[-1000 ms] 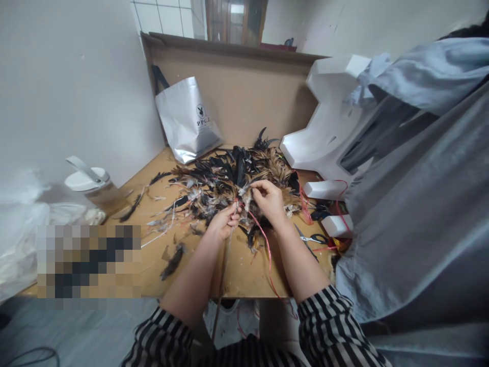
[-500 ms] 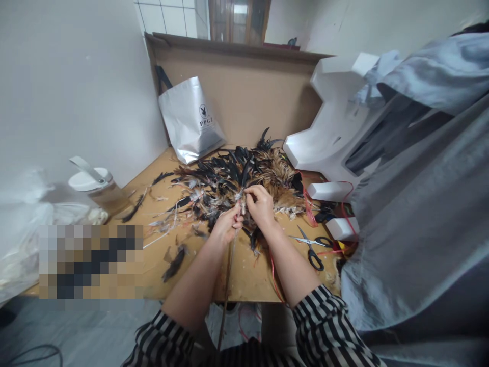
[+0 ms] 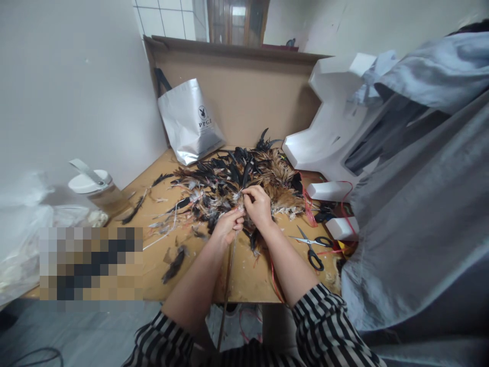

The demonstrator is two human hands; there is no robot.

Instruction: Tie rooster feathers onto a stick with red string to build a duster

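Observation:
Both of my hands work close together at the front of a pile of black and brown feathers [image 3: 214, 176]. My left hand [image 3: 228, 227] is closed, its fingers wrapped round the upper end of a long thin stick or cord [image 3: 228, 285], which runs down past the table edge towards my lap. Small pale feather bits show at its fingertips. Just above and to the right, my right hand [image 3: 260, 208] pinches at the base of a feather [image 3: 237, 195]; the exact contact is small and partly hidden by the fingers.
Black-handled scissors [image 3: 311, 247] lie open right of my right forearm, near red plastic ribbon [image 3: 310, 209]. White foam pieces [image 3: 330, 191] and grey cloth [image 3: 412, 204] stand at the right. A silver bag [image 3: 189, 122] leans at the back; a lidded jar [image 3: 95, 186] stands left.
My hands stay at nearly the same spot, with only a slight shift of the right hand to the left. The view has moved a little; the pile looks the same.

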